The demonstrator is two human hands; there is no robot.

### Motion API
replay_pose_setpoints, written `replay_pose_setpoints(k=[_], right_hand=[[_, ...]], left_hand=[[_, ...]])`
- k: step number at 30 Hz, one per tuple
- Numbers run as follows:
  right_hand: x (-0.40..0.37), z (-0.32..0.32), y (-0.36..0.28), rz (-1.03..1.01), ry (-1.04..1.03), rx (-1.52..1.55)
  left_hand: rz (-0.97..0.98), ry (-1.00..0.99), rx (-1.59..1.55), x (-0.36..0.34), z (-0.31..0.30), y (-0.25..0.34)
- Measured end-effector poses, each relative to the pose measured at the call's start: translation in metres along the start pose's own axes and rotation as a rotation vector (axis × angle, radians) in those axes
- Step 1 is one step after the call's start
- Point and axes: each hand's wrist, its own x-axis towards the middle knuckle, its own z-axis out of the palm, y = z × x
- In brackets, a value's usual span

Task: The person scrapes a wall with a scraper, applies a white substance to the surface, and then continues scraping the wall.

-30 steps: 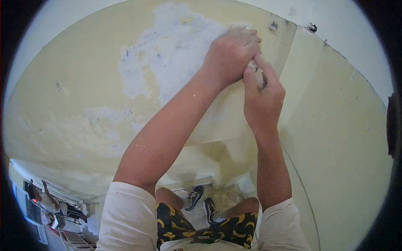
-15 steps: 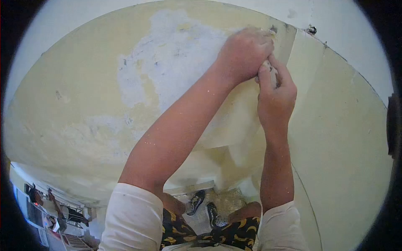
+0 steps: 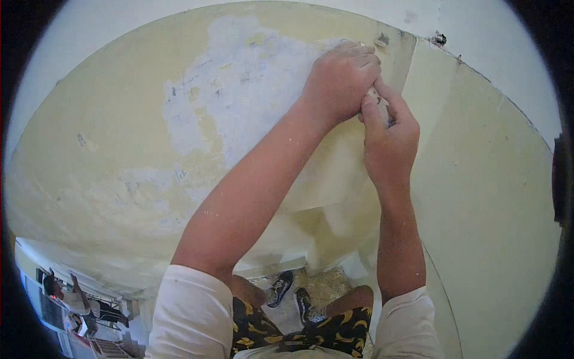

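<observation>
My right hand point(image 3: 391, 140) is closed around a pale, stained tool handle point(image 3: 378, 103), thumb along one side and fingers along the other. Over its upper end lies my left hand point(image 3: 344, 81), fingers curled and pressed close to the wall. That end of the tool is hidden under the left hand, so its kind does not show. Both hands work high on the pale yellow wall point(image 3: 125, 107), against the right edge of a large whitish patch point(image 3: 239, 90). Pale specks dot both forearms.
A small hole point(image 3: 381, 40) sits just beyond the left fingertips, and a darker one point(image 3: 439, 39) farther right near the wall's top edge. A wall corner runs down right of my hands. My shoes point(image 3: 280, 288) stand on the floor below. Another person point(image 3: 75, 299) is at far left.
Both hands, still together on the tool, have shifted slightly left and a little down against the wall. The view has also shifted slightly. The other person at far left has changed posture.
</observation>
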Motion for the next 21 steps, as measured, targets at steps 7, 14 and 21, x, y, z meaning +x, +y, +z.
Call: replay_pose_setpoints(k=[7, 14, 21], right_hand=[[0.005, -0.002, -0.01, 0.018, -0.027, 0.038], [-0.003, -0.001, -0.011, -0.051, -0.025, -0.003], [0.016, -0.002, -0.012, -0.071, -0.032, 0.004]], left_hand=[[-0.034, 0.03, 0.039, 0.003, -0.005, 0.002], [0.017, 0.135, 0.021, 0.001, -0.003, 0.0], [-0.036, 0.152, 0.0, 0.014, -0.003, -0.004]])
